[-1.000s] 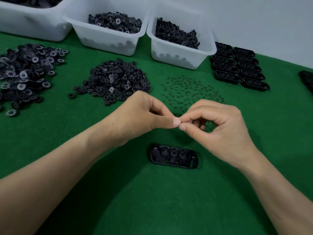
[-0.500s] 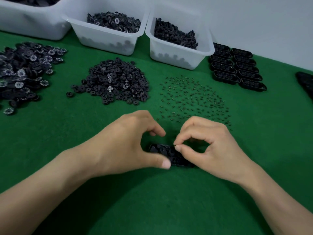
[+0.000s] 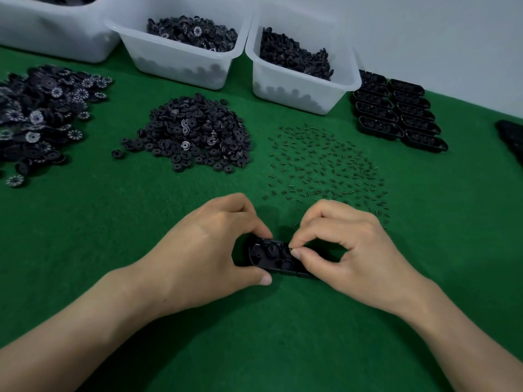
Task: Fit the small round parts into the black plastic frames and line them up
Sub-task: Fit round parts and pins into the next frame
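head view: we look down on a green felt table point(image 3: 113, 278).
bins: three white bins point(image 3: 300, 89) stand along the far edge, each holding dark parts.
piles: a heap of toothed discs point(image 3: 36, 114) lies far left; a mound of black washers point(image 3: 195, 134) sits in the middle.
finished frames point(image 3: 396, 114): two neat rows, far right.
left hand point(image 3: 203, 250): thumb and fingers curl round the left end of the black frame point(image 3: 268, 260), which lies on the felt between both hands.
right hand point(image 3: 348, 250): thumb and forefinger meet over the frame's middle; we cannot tell what lies between them.
pins point(image 3: 325, 165): tiny, scattered just beyond the hands.
round parts point(image 3: 273, 248): seated inside the frame.
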The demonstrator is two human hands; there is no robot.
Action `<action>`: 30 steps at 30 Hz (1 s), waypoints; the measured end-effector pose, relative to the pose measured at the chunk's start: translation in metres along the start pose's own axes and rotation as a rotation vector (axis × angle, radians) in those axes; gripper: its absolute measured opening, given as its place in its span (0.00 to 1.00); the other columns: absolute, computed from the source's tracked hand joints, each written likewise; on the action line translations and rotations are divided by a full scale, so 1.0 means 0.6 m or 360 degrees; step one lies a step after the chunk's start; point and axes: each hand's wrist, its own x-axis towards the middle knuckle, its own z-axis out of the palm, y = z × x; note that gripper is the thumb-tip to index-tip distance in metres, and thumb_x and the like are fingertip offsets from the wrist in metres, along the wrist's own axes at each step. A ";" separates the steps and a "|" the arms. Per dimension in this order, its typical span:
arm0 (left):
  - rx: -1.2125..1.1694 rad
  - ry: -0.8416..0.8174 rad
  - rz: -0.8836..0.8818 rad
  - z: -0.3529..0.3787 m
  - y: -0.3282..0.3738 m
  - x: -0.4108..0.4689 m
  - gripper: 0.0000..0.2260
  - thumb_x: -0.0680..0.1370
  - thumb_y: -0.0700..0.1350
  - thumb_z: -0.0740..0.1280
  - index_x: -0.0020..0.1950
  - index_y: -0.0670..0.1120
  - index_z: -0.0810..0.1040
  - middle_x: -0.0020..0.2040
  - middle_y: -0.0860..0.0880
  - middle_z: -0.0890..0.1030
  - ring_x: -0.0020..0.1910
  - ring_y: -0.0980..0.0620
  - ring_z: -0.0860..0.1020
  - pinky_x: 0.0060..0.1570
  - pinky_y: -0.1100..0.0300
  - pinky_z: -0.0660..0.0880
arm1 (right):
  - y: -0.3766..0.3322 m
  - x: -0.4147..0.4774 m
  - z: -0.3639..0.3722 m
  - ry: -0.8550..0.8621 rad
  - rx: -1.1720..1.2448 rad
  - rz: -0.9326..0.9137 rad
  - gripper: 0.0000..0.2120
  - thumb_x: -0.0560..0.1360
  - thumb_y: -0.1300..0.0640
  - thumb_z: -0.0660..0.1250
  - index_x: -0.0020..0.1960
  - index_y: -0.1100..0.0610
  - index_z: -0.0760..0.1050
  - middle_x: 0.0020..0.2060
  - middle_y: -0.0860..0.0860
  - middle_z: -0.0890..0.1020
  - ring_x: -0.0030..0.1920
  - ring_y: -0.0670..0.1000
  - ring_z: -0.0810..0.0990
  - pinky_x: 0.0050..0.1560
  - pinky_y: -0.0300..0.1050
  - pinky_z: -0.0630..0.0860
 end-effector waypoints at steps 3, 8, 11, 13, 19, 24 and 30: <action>-0.0011 -0.0006 -0.0020 0.000 -0.001 0.000 0.19 0.62 0.59 0.72 0.51 0.57 0.79 0.47 0.61 0.71 0.46 0.66 0.68 0.43 0.73 0.65 | -0.001 0.001 0.001 -0.0024 -0.0027 -0.0006 0.02 0.70 0.57 0.70 0.40 0.53 0.81 0.38 0.47 0.77 0.41 0.48 0.77 0.41 0.48 0.74; -0.0027 -0.0017 -0.0024 0.001 -0.001 0.000 0.19 0.61 0.60 0.72 0.50 0.57 0.78 0.47 0.62 0.70 0.46 0.67 0.68 0.43 0.74 0.65 | -0.004 0.002 0.001 -0.0054 -0.0054 0.0043 0.01 0.69 0.57 0.70 0.39 0.54 0.80 0.38 0.47 0.77 0.41 0.49 0.76 0.41 0.49 0.74; -0.0054 -0.0009 -0.0025 0.001 -0.001 0.000 0.21 0.61 0.63 0.68 0.50 0.57 0.79 0.47 0.61 0.71 0.46 0.68 0.68 0.43 0.75 0.64 | -0.006 0.004 0.001 -0.0055 -0.0013 0.0072 0.02 0.69 0.60 0.71 0.39 0.54 0.79 0.38 0.46 0.77 0.40 0.47 0.76 0.41 0.48 0.74; -0.0071 -0.0001 -0.0022 0.001 -0.001 0.000 0.21 0.62 0.64 0.66 0.50 0.56 0.79 0.47 0.61 0.71 0.46 0.68 0.68 0.43 0.75 0.64 | -0.008 0.005 0.000 -0.0065 -0.0005 0.0076 0.04 0.69 0.62 0.71 0.39 0.54 0.80 0.38 0.46 0.77 0.40 0.47 0.76 0.41 0.48 0.74; -0.0062 0.0009 -0.0010 0.002 -0.002 -0.001 0.20 0.62 0.64 0.66 0.50 0.57 0.79 0.47 0.61 0.71 0.46 0.70 0.68 0.43 0.76 0.64 | -0.004 0.013 -0.021 -0.0227 0.0094 0.0157 0.06 0.69 0.61 0.71 0.41 0.51 0.82 0.39 0.44 0.78 0.41 0.45 0.77 0.45 0.38 0.73; -0.0052 0.0011 -0.0001 0.003 -0.003 -0.001 0.20 0.62 0.64 0.66 0.50 0.57 0.79 0.47 0.62 0.71 0.47 0.69 0.68 0.43 0.77 0.63 | 0.016 0.036 -0.035 -0.0066 -0.0133 0.0279 0.07 0.71 0.61 0.71 0.47 0.52 0.83 0.38 0.43 0.79 0.34 0.40 0.74 0.37 0.28 0.68; -0.0064 0.0018 0.0005 0.003 -0.003 -0.002 0.20 0.63 0.63 0.67 0.50 0.56 0.79 0.47 0.61 0.71 0.47 0.69 0.68 0.43 0.76 0.64 | 0.001 0.043 -0.016 -0.0286 -0.0479 0.0126 0.03 0.72 0.60 0.69 0.43 0.55 0.82 0.38 0.46 0.78 0.35 0.41 0.73 0.40 0.39 0.73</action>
